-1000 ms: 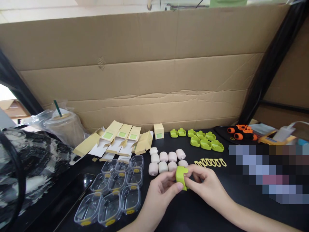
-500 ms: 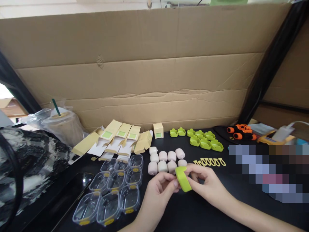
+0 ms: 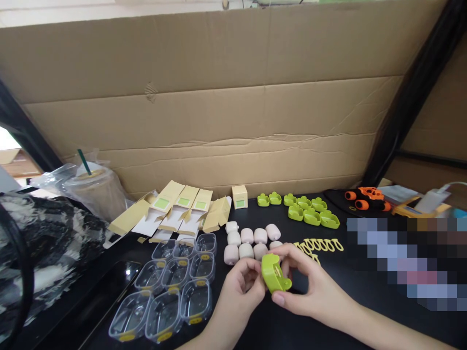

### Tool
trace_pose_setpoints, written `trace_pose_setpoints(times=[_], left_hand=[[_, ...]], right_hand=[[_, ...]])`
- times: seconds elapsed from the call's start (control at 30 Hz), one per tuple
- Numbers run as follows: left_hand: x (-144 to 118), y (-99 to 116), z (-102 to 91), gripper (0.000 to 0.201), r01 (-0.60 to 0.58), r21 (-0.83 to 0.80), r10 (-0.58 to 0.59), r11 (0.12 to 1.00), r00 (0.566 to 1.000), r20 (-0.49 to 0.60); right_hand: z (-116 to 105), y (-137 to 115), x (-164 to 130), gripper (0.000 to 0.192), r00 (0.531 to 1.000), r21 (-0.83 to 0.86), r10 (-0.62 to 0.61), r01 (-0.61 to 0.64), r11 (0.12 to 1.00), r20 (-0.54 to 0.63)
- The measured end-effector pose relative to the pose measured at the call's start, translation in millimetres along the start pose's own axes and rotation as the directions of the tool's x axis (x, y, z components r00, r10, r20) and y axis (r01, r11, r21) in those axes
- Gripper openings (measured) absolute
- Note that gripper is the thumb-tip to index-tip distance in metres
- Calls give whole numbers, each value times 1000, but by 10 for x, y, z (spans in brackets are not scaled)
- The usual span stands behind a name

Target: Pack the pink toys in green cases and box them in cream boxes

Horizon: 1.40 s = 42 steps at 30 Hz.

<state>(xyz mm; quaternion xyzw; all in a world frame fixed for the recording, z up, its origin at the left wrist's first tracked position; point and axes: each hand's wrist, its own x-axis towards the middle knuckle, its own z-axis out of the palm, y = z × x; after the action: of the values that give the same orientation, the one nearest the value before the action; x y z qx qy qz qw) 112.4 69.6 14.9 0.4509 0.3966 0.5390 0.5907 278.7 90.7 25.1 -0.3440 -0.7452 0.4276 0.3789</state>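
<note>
the green case [image 3: 269, 278] is tilted on edge over the counter [image 3: 279, 328], hollow facing right, long axis slanting steeply down rightward; the left hand [image 3: 241, 289] and right hand [image 3: 316, 287] grip it, pale rounded pieces [image 3: 246, 251] just beyond.

Cup [image 3: 104, 197] (tilted green straw [image 3: 84, 162]).

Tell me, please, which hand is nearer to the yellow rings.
Right: the right hand is just on the near side of the rings; the left hand is farther off, to their left.
</note>
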Motion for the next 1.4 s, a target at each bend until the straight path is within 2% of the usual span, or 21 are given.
trace_pose_setpoints(times=[0.17, 0.47, 0.6, 0.67, 0.8, 0.93, 1.03, 1.17, 1.23, 1.3, 1.33, 1.4], left_hand=[[-12, 81, 67, 46, 98, 12, -98, 995, 995, 16], [-17, 30, 47, 42, 98, 66, -103, 993, 992, 75], [-11, 16, 41, 40, 100, 87, -106, 991, 992, 67], [-2, 6, 38, 41, 101, 76, -107, 992, 992, 68], [12, -23, 13, 46, 138, 35, -141, 990, 980, 139], [-8, -77, -2, 57, 173, -68, -158, 982, 969, 192], [-35, -116, 14, 66, 201, -143, -165, 969, 960, 227], [-52, -90, 49, 69, 279, -143, -240, 950, 941, 238], [-48, -55, 57, 66, 328, -161, -286, 931, 928, 237], [-40, -31, 55, 61, 363, -208, -312, 908, 919, 239], [-36, -25, 51, 59, 375, -236, -321, 896, 916, 239], [-31, -25, 42, 56, 397, -280, -337, 874, 911, 240]], right_hand=[[-14, -61, -34, 29, 995, -65, -78, 74, 995, -69], [-6, -140, -47, 29, 977, -231, -157, 121, 965, -145], [-14, -166, -52, 26, 964, -291, -215, 164, 943, -154], [-48, -158, -37, 28, 956, -328, -266, 212, 920, -127], [-186, -124, 24, 46, 935, -376, -355, 322, 869, -20], [-271, -107, 65, 56, 952, -388, -307, 274, 880, -22], [-239, -100, 52, 58, 955, -396, -294, 285, 873, 39], [-212, -74, 32, 72, 958, -393, -265, 288, 873, 112], [-248, -48, 56, 65, 957, -382, -260, 289, 878, 128], [-299, -10, 104, 40, 966, -413, -239, 257, 874, 95], [-321, 13, 131, 30, 971, -468, -227, 234, 852, 73], [-344, 66, 177, 22, 977, -633, -201, 195, 749, 64]])
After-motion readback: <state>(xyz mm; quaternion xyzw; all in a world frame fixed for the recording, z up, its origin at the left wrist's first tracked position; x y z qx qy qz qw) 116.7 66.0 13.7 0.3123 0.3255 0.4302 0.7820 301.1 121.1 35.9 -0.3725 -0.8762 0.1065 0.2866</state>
